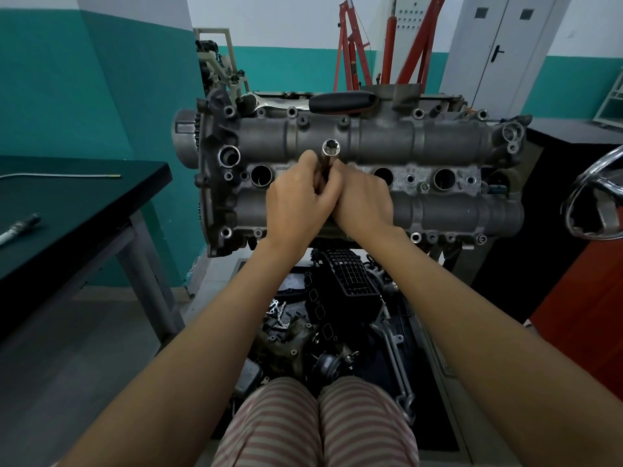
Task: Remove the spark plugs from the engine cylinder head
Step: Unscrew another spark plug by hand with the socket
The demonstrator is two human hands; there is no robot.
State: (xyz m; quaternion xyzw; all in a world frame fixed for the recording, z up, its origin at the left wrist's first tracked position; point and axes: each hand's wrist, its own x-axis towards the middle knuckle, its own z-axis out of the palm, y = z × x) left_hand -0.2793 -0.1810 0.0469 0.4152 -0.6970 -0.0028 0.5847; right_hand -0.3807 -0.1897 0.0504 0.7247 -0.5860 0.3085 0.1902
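The grey cast-aluminium engine cylinder head (371,183) is mounted crosswise, its four round plug wells running along the middle. On the dark tabletop (84,197) to the left of the head, a slim white-and-black spark plug (20,227) is laid, apparently one already taken out. Along the head's far edge a chrome ratchet with a black handle (317,102) is rested. Over the second well from the left, a long chrome spark plug socket (330,153) is held upright, its open end up. The left hand (300,200) is curled round its shaft and the right hand (364,200) is pinched against it. The socket is best kept straight in the well and turned evenly, so that the plug, hidden below, is not cocked.
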